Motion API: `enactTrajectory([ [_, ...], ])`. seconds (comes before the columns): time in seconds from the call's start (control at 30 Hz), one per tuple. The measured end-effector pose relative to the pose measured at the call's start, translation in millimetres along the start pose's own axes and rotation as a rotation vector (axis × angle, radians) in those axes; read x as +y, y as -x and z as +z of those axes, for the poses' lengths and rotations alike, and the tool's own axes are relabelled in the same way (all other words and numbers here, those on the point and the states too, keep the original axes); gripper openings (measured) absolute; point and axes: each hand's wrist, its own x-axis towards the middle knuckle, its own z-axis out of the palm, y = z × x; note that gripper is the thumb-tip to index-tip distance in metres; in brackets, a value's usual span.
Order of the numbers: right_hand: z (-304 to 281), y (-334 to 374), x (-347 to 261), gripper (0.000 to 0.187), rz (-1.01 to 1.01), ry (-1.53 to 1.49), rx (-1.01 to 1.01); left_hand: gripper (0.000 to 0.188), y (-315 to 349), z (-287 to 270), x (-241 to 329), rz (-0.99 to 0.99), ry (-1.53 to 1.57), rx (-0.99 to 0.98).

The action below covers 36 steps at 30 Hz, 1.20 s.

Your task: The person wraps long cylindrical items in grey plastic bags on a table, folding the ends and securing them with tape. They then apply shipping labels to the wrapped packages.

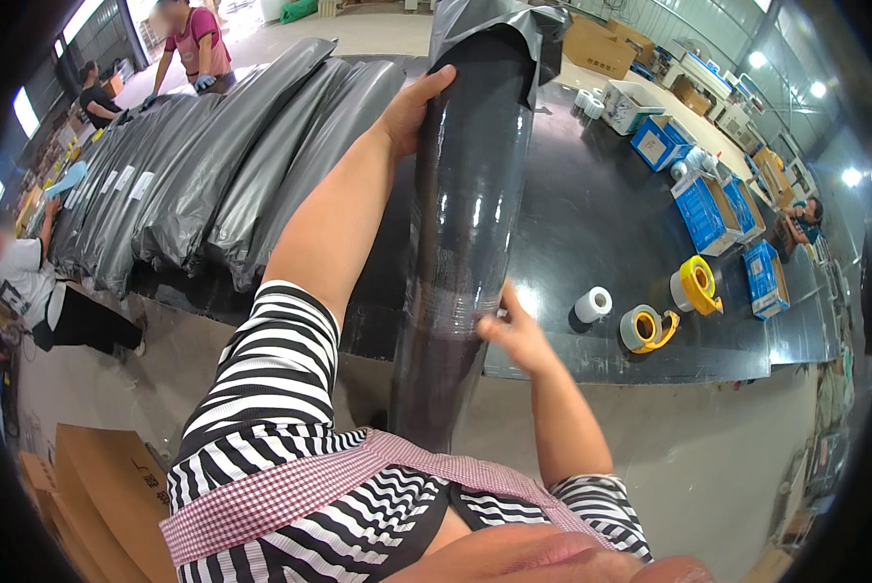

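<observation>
Tall glossy black wrapped roll (465,223), upright, both hands (412,107) closed around it

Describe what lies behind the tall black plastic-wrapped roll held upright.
Behind the tall black plastic-wrapped roll lies the glossy black worktable, with long grey bagged bundles leftward. The strip directly behind the roll is hidden.

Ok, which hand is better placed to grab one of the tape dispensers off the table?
Probably the right hand. It rests low on the roll's right side, nearest the tape dispensers on the table. The left hand grips the roll high up, steadying it on the far side.
</observation>
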Motion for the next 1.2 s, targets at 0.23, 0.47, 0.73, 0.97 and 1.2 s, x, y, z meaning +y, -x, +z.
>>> enactTrajectory([
  [0.23, -52.7, -143.4, -174.7, 0.108, -0.427, -0.236, 0.404, 0.036, -27.0, 32.7, 3.3, 0.599, -0.491, 0.591],
  [0.47, -68.9, -179.5, -210.4, 0.022, -0.357, 0.902, 0.8, 0.015, -15.3, 16.5, 19.2, 0.822, -1.374, 0.688],
  [0.73, -75.1, -154.6, -164.9, 0.024, -0.209, 1.057, 0.487, 0.01, 42.0, 12.0, -21.4, 0.758, -1.47, 0.517],
  [0.97, -69.8, -134.0, -125.5, 0.027, -0.074, 0.44, 0.172, 0.013, 95.0, 18.9, -51.1, 0.579, -1.626, 0.435],
  [1.2, -63.4, -103.3, -91.7, 0.031, 0.063, 0.345, 0.056, 0.017, 138.1, 27.5, -68.9, 0.464, -1.672, 0.313],
])
